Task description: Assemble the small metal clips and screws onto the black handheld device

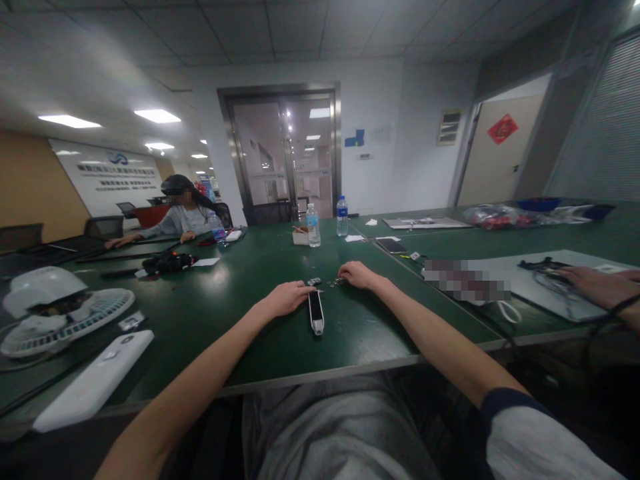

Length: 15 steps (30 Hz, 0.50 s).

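Note:
A slim white device with a black face lies lengthwise on the green table in front of me. My left hand is closed at its far end, with the fingertips against it. Just beyond those fingertips is a small silvery piece. My right hand rests on the table to the right, its fingers curled down and pinched together beside a scatter of small metal parts. What sits between the right fingertips is too small to make out.
Two water bottles and a small box stand ahead. On the left are a white fan-like appliance and a long white casing. At right, another person's hand rests by cables on a pale board. A person sits far left.

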{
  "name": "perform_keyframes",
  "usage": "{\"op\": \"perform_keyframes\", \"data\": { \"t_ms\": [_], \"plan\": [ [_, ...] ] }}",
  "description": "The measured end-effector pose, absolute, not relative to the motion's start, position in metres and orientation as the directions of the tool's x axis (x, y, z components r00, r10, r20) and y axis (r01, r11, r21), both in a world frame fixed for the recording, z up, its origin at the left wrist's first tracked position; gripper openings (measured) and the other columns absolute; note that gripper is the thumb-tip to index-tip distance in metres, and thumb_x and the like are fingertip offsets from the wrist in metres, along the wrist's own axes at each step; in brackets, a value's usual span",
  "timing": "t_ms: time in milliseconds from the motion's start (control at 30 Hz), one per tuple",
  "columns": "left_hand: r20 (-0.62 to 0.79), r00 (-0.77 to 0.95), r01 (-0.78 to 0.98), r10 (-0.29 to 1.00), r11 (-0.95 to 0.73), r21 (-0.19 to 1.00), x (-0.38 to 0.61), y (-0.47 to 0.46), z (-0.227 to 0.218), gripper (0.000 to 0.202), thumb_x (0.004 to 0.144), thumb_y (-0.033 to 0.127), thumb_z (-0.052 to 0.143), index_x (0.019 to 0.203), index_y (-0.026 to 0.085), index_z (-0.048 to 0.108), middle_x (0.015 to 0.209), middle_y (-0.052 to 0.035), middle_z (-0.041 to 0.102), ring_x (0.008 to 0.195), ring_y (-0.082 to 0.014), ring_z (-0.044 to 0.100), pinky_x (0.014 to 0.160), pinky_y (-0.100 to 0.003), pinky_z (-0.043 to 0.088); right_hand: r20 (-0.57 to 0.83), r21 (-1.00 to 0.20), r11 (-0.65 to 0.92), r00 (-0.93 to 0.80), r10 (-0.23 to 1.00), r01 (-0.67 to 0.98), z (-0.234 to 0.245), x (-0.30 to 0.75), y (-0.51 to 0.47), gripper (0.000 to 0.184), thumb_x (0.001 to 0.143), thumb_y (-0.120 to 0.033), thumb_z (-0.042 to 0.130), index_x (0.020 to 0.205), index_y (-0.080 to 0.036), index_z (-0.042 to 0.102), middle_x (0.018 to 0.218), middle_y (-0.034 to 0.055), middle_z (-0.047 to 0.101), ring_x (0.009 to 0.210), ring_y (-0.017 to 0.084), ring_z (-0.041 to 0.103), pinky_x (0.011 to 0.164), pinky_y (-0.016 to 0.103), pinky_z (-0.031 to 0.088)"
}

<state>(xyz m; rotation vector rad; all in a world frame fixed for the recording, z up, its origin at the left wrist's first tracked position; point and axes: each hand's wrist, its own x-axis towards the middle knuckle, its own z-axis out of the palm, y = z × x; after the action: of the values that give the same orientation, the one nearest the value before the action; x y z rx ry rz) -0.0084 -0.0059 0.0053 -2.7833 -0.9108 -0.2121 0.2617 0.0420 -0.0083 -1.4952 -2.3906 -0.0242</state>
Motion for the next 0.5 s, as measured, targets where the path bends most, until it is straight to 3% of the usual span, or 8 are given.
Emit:
{"op": "perform_keyframes", "data": {
  "t_ms": [300,500],
  "plan": [
    [0.204,0.795,0.602,0.572,-0.786,-0.142,-0.008,-0.007,0.006,0.036,0.095,0.029,0.036,0.129,0.024,0.049,0.104,-0.0063,0.059,0.088,-0.0169,0.059,0.077,-0.026,0.045,0.291,-0.201,0.475,-0.41,0.864,0.857,-0.009,0.265,0.041,0.025,0.084,-0.015,0.05,0.098,-0.02,0.07,0.102,0.0042,0.069,0.095,0.016,0.062,0.083,0.021,0.043],
    [0.198,0.796,0.601,0.571,-0.785,-0.152,-0.008,-0.007,0.006,0.036,0.095,0.028,0.036,0.128,0.023,0.05,0.104,-0.0065,0.059,0.089,-0.0173,0.059,0.077,-0.026,0.045,0.283,-0.272,0.496,-0.424,0.86,0.825,-0.002,0.258,0.031,0.024,0.075,-0.017,0.058,0.095,-0.018,0.07,0.084,0.0027,0.069,0.072,0.013,0.062,0.064,0.019,0.043]
  ]
}}
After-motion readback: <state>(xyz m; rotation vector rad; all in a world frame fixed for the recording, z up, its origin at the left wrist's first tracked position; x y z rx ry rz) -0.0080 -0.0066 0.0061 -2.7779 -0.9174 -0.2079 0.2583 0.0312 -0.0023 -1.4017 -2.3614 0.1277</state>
